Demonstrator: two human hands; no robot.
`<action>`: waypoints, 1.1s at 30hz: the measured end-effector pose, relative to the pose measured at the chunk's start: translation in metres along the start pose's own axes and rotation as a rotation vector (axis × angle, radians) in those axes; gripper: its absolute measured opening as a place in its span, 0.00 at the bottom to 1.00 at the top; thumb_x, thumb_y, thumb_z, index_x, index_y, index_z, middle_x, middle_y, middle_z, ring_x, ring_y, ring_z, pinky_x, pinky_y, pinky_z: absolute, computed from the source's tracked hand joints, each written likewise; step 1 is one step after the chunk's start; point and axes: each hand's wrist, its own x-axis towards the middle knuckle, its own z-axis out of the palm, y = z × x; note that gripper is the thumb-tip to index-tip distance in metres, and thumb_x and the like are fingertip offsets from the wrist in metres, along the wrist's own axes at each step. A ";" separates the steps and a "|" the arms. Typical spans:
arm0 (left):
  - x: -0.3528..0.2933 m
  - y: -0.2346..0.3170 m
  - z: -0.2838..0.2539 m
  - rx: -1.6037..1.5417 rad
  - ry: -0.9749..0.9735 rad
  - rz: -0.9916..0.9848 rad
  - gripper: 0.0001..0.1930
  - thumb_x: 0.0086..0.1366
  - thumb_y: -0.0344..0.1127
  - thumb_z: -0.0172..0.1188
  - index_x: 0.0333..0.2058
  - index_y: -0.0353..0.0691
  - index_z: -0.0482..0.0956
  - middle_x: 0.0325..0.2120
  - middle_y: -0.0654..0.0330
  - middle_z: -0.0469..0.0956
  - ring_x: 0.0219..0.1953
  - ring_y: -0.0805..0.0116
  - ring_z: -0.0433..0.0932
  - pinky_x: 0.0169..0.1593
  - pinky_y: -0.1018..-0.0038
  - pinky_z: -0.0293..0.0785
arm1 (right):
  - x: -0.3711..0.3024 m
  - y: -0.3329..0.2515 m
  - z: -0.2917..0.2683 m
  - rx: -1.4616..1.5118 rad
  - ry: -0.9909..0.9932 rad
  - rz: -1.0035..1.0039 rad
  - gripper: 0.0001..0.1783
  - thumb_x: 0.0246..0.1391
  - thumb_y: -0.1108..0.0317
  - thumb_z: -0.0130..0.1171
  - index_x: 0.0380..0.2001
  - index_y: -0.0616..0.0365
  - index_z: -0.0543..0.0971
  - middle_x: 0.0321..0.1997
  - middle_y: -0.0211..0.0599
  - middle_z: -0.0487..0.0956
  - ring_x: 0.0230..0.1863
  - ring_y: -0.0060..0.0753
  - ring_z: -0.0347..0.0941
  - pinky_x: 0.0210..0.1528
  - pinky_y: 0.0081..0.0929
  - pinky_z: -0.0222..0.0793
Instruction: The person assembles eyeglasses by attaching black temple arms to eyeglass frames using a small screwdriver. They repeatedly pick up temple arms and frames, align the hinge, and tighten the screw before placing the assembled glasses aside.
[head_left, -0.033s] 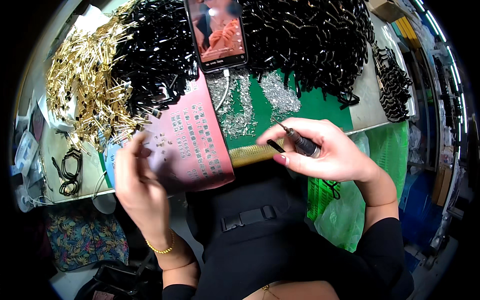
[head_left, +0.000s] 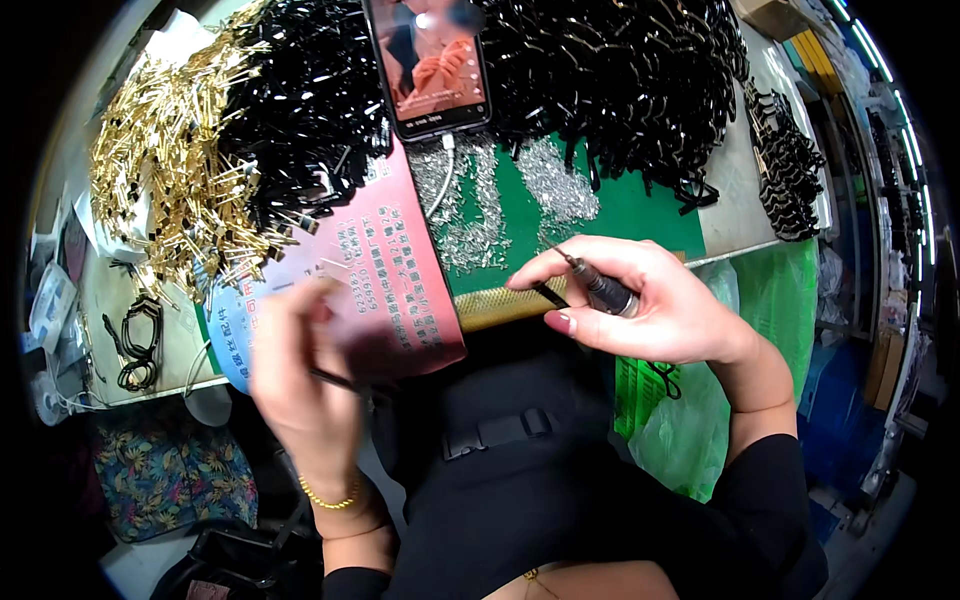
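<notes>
My right hand [head_left: 660,310] is closed around a small screwdriver [head_left: 608,290] with a dark handle; its thin shaft points up and to the left. A short black strip [head_left: 548,295] shows between that hand's thumb and forefinger. My left hand [head_left: 310,390] is over the pink and blue printed sheet [head_left: 400,260], and its fingers are smeared by motion. A thin black piece [head_left: 335,380] shows beside its palm; whether the hand grips it is unclear. Nearest to the left hand lies a heap of gold-coloured metal parts [head_left: 170,160].
Large heaps of glossy black strips [head_left: 620,90] cover the back of the table, with a phone [head_left: 435,70] on a white cable [head_left: 447,165] between them. Small silver pieces [head_left: 560,185] lie on a green mat [head_left: 640,215]. A green plastic bag [head_left: 770,310] hangs at right.
My left hand has shifted slightly right and downward, and a thin black piece now shows by its palm. My right hand has hardly moved.
</notes>
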 end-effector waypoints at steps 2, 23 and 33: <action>-0.013 0.018 0.017 -0.253 -0.219 0.106 0.01 0.67 0.25 0.61 0.37 0.35 0.80 0.26 0.54 0.76 0.26 0.54 0.77 0.34 0.68 0.75 | -0.004 0.009 0.001 -0.003 -0.069 0.033 0.14 0.63 0.69 0.60 0.49 0.63 0.81 0.38 0.38 0.84 0.39 0.19 0.77 0.42 0.24 0.73; -0.018 0.010 0.030 0.062 -0.420 0.654 0.17 0.54 0.32 0.59 0.44 0.41 0.82 0.23 0.64 0.65 0.22 0.68 0.69 0.28 0.72 0.68 | -0.014 0.000 0.010 -0.557 -0.227 -0.073 0.22 0.64 0.49 0.56 0.45 0.59 0.79 0.37 0.48 0.84 0.38 0.51 0.81 0.38 0.44 0.75; -0.036 0.013 0.047 -0.583 -0.412 -0.242 0.08 0.77 0.30 0.51 0.46 0.30 0.74 0.33 0.54 0.85 0.35 0.67 0.86 0.40 0.75 0.81 | -0.024 0.029 -0.012 -1.067 0.044 -0.031 0.23 0.59 0.68 0.61 0.58 0.44 0.74 0.37 0.40 0.70 0.32 0.39 0.78 0.26 0.33 0.73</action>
